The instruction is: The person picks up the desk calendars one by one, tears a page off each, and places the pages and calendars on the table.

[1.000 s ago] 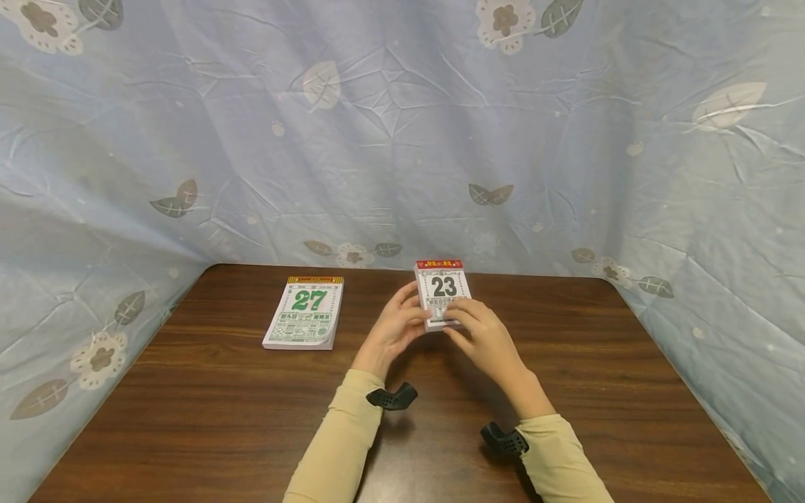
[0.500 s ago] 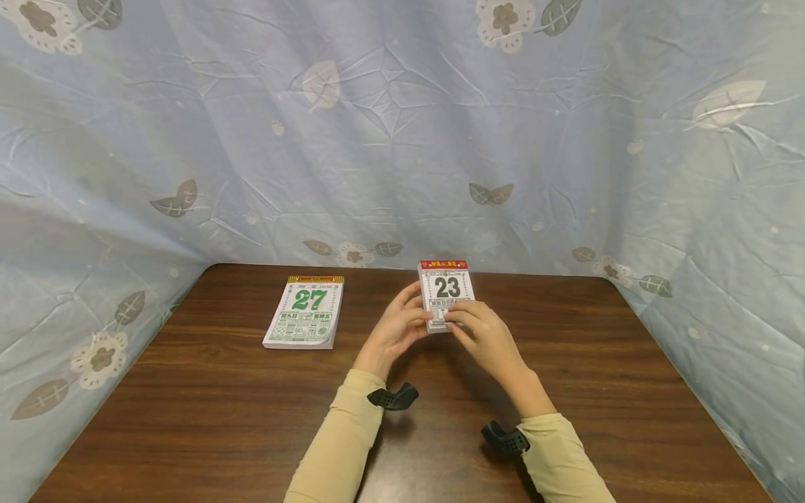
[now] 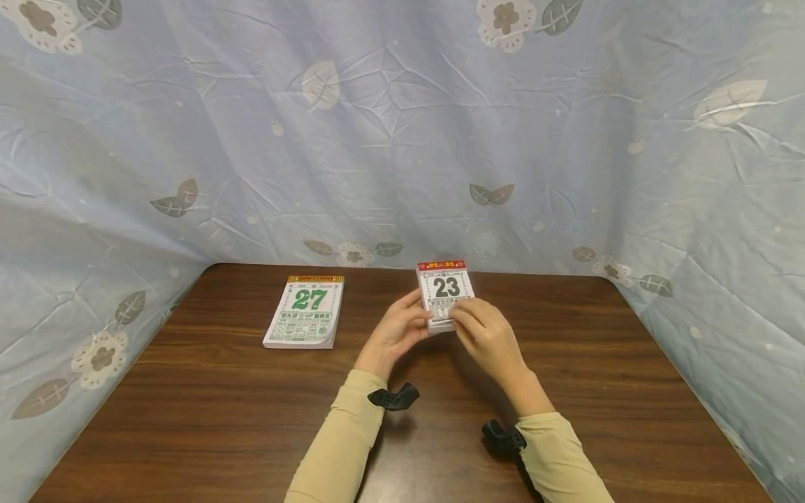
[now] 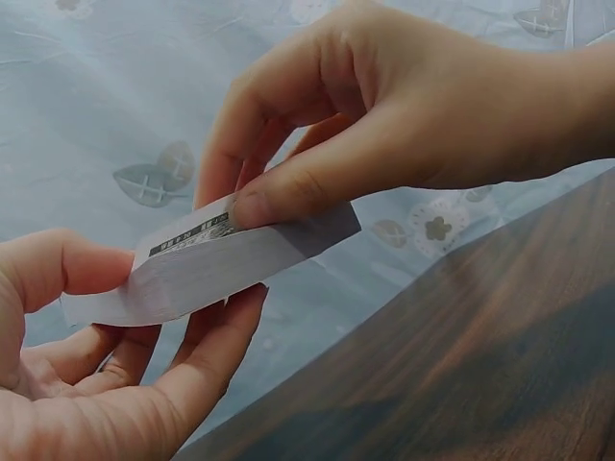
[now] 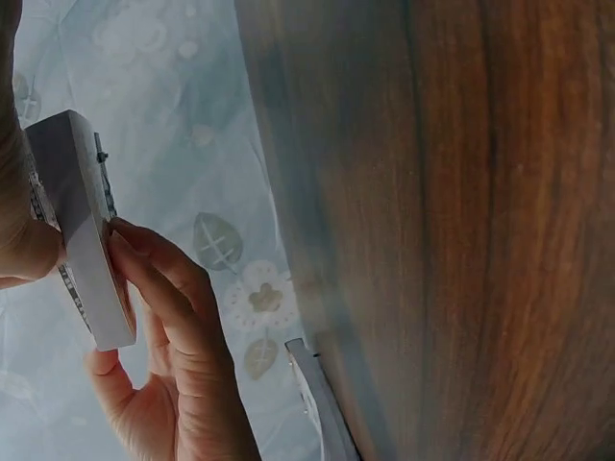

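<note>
A tear-off calendar (image 3: 447, 287) with a red header strip and a large black 23 is held up off the table, tilted toward the head camera. My left hand (image 3: 396, 332) grips it at its lower left, thumb on the front edge and fingers behind, as the left wrist view shows. At the lower right, my right hand (image 3: 490, 339) pinches the pages near the bottom edge. In the left wrist view, the right thumb (image 4: 288, 192) lies at the top sheet's lower edge of the thick page block (image 4: 192, 283). How many sheets it pinches cannot be told.
A second tear-off calendar (image 3: 305, 314) with a green 27 lies flat to the left on the brown wooden table (image 3: 220, 419). A patterned light blue cloth (image 3: 402, 140) hangs right behind the table's far edge. A black wrist mount (image 3: 394, 397) sticks out from the left sleeve.
The held calendar has shifted very slightly. My right fingers have drawn closer together at its lower edge, where the bottom of the pages now looks a little lifted.
</note>
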A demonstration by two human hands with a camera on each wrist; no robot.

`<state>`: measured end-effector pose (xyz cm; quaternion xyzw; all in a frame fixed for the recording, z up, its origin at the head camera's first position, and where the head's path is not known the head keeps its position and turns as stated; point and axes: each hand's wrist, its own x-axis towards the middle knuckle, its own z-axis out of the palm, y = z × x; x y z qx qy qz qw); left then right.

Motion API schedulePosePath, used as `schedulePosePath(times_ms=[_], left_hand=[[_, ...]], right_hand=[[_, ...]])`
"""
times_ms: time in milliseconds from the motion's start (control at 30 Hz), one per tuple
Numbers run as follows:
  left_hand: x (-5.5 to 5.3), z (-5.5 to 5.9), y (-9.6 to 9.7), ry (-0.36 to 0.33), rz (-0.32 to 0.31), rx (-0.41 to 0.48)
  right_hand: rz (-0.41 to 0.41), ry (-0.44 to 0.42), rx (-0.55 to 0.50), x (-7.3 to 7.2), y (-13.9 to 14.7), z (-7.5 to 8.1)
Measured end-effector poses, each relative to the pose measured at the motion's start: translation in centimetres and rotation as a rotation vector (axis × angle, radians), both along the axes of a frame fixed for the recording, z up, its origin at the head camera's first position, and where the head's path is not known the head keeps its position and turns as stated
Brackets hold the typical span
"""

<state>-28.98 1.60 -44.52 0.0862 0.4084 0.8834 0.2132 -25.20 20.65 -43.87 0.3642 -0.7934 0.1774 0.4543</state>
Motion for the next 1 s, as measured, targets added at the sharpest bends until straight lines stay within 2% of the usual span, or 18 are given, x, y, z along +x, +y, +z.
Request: schedulePosePath(times_ms=[233,433,700,833,1000], left_hand=[[0.35,0.19,-0.04,0.013,-0.049,0.023],[0.44,-0.18,0.19,-0.016,-0.045,0.044],[0.65,-0.18,0.25,-0.053,-0.097,0.026],[0.65,-0.11,0.3,-0.082,-0.118,0.005],[0.54,-0.2,0.39,-0.093,-0.148,0.006]], right_hand=[[-0.028,-0.011,-0.003,0.17,-0.37,0.07],[-0.051,-0.036,-0.015,0.22,-0.39,-0.14],[-0.069,-0.09,-0.053,0.39,-0.37,-0.31],[-0.064,-0.122,-0.145,0.39,-0.36,-0.2],[-0.072,-0.186,-0.368,0.4,-0.28,0.24]])
